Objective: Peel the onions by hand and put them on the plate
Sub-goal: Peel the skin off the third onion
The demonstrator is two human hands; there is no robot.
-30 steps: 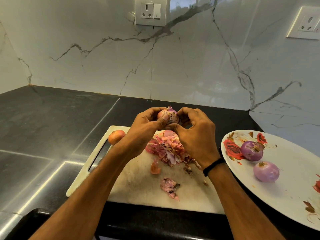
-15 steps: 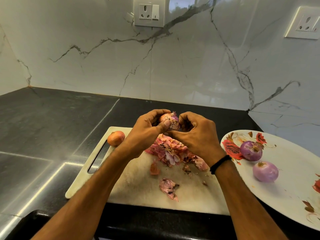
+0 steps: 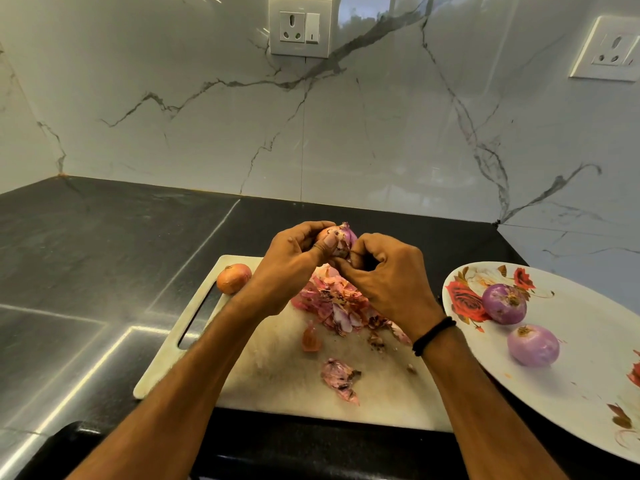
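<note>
A partly peeled purple onion (image 3: pixel 341 239) is held above the white cutting board (image 3: pixel 277 379). My left hand (image 3: pixel 294 268) grips it, thumb pressed on its loose skin. My right hand (image 3: pixel 388 282) pinches skin at the onion's lower right side. An unpeeled brown onion (image 3: pixel 234 278) lies at the board's back left corner. Two peeled purple onions (image 3: pixel 504 303) (image 3: pixel 533 345) rest on the flowered white plate (image 3: pixel 571 386) at the right. A heap of onion skins (image 3: pixel 337 303) lies on the board under my hands.
Loose skin pieces (image 3: pixel 339 379) lie nearer the board's front. The dark stone counter (image 3: pixel 86 254) stretches to the left. A marble wall with two sockets (image 3: pixel 299 27) (image 3: pixel 609 48) stands behind.
My right hand has slid down and to the right of the onion, pulling at skin. The onion has turned a little in my left hand.
</note>
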